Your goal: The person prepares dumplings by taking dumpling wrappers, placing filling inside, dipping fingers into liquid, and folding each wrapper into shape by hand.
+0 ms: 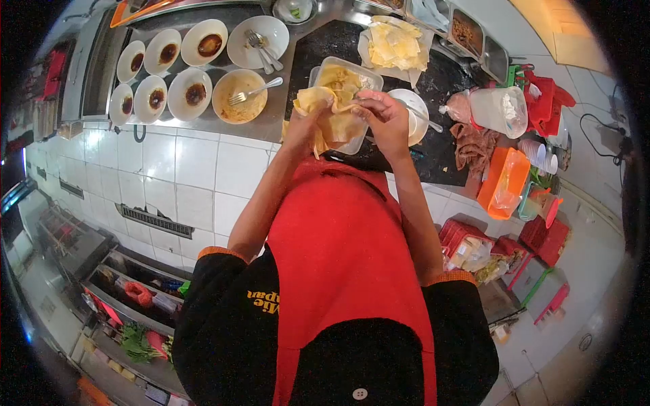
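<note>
My left hand [307,130] is closed on a thin yellow dough wrapper [340,128], its thumb at the upper edge. From the other side, my right hand [384,116] pinches the same wrapper's edge between thumb and fingers. Directly beneath is a clear plastic container [357,144], with more yellow wrapper pieces [338,76] showing at its far end. Close to my right hand sits a white bowl [414,103], a metal spoon [430,124] lying across it. A stack of yellow wrappers [396,42] rests on paper farther back.
At left, several white bowls [186,95] hold dark sauce. A used bowl [230,114] holds a fork; another bowl [238,32] holds cutlery. To the right are a brown cloth [474,144], a tub of white powder [497,110] and an orange bin [502,183]. Metal trays [467,32] line the back.
</note>
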Available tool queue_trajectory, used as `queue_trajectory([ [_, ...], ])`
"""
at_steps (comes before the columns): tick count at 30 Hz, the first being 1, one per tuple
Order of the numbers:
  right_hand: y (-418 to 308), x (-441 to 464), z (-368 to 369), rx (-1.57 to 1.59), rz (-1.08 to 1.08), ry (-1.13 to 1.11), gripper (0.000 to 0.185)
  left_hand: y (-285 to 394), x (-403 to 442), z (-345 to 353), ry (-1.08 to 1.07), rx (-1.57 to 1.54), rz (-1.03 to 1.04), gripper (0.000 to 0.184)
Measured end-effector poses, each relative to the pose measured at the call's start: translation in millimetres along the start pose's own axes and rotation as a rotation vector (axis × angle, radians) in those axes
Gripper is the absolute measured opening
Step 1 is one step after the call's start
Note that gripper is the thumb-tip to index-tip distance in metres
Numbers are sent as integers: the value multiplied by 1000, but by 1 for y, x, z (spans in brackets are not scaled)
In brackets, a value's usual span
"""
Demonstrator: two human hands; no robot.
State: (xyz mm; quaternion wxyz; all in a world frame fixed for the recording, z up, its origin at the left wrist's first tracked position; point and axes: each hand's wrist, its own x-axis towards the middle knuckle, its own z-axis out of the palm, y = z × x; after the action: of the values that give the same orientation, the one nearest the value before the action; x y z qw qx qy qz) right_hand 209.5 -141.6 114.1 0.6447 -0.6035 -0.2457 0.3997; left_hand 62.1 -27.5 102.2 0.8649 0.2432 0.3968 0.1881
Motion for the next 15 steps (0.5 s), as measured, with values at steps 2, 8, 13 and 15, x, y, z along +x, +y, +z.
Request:
queue_trajectory([
  [2, -11, 4, 5, -21, -31, -46, 30, -10, 6, -9, -27, 236, 165, 35],
  [8, -22, 11, 8, -174, -44, -94, 32, -9, 10, -21, -237, 457, 146, 49],
  [13, -13, 24, -13, -218, 86, -242, 27, -20, 13, -35, -134, 378, 170, 36],
  [15, -3, 38, -28, -142, 99, -216, 24, -19, 22, -54, -154, 352, 199, 38],
])
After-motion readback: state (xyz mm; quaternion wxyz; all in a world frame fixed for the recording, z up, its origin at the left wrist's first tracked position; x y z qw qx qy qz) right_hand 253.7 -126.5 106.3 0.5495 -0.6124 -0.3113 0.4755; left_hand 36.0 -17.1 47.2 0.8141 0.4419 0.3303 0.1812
